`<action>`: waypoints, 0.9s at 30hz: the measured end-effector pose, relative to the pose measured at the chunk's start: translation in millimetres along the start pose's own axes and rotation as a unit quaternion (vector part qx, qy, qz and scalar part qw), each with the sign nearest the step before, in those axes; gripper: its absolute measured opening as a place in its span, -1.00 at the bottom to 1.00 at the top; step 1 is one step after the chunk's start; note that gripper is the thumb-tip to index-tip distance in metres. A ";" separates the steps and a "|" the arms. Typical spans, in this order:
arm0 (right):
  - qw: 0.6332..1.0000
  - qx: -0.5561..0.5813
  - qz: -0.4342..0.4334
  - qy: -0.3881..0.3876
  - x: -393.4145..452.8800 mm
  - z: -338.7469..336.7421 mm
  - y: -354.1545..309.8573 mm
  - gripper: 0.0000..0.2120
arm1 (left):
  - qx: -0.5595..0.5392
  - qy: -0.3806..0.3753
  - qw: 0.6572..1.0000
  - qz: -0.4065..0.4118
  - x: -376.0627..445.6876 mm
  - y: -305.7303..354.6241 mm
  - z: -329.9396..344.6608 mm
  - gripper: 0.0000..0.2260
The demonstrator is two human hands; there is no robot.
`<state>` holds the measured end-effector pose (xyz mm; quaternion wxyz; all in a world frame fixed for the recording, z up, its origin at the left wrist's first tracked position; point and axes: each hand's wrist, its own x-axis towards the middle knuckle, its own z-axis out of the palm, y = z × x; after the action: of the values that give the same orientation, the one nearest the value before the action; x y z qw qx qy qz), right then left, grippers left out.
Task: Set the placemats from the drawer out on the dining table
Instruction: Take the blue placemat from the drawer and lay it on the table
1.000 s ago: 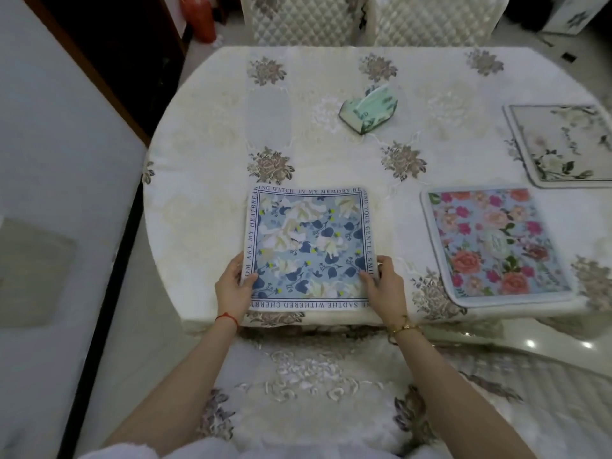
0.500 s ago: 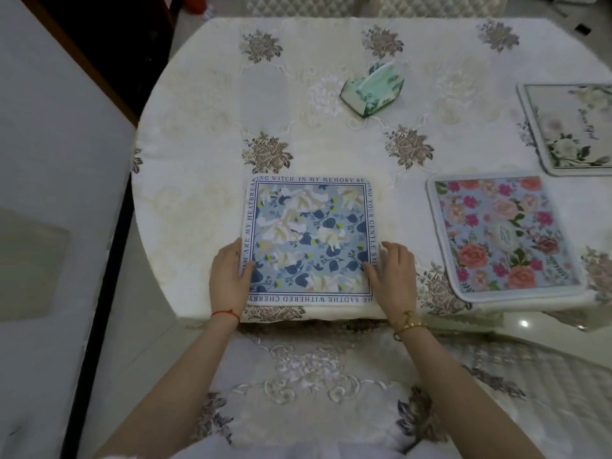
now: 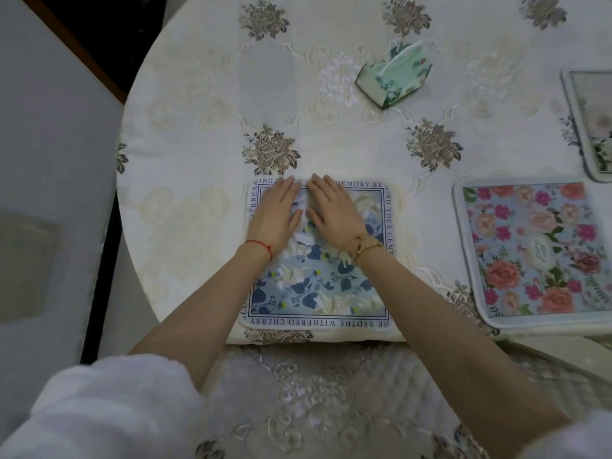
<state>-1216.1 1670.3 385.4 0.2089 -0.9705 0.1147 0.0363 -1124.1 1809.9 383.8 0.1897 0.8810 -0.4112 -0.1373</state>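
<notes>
Round dining table under a cream embroidered tablecloth with brown rose motifs point(image 3: 212, 104); grey floor and a dark strip at 9 o'clock. Blue-and-white floral square placemat with a lettered border point(image 3: 318, 286) lying flat at the table's 6 o'clock edge, near side flush with the rim, sides square to it. Roughly equal sides, so no clear long axis; border lettering along the near side reads upside down from the head view. Left hand point(image 3: 276, 217) and right hand point(image 3: 334, 212) pressed palm-down on the mat's far half, fingers straight and pointing to 12 o'clock, thumbs nearly touching, fingertips reaching the far border. Nothing gripped. Red string point(image 3: 261, 246) on left wrist, gold bracelet point(image 3: 364, 246) on right wrist. Pink-rose floral placemat with a grey border point(image 3: 530, 256) flat at 3 o'clock, apart from the blue mat. Pale floral placemat point(image 3: 592, 127) at 2 o'clock, cut by the frame edge. Green-and-white tissue pack point(image 3: 394, 77) at 12 o'clock, well apart.
</notes>
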 end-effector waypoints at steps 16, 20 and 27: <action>0.984 -0.041 0.163 0.053 -69.2 -22.4 75.4 -0.36 | 0.053 0.002 0.998 -0.038 -23.9 -38.7 -18.4 -0.38; 0.997 -0.021 0.070 0.021 -57.6 -13.2 35.2 -0.41 | 0.025 -0.021 0.999 0.019 -18.9 -10.3 -10.6 -0.41; 0.998 -0.014 0.058 -0.023 -58.8 7.3 21.0 -0.35 | 0.030 -0.056 0.998 0.009 -26.9 -5.8 0.4 -0.39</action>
<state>-1278.3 1667.0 377.4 0.1954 -0.9640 0.1652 0.0719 -1137.1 1834.2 383.2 0.1410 0.8735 -0.4328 -0.1725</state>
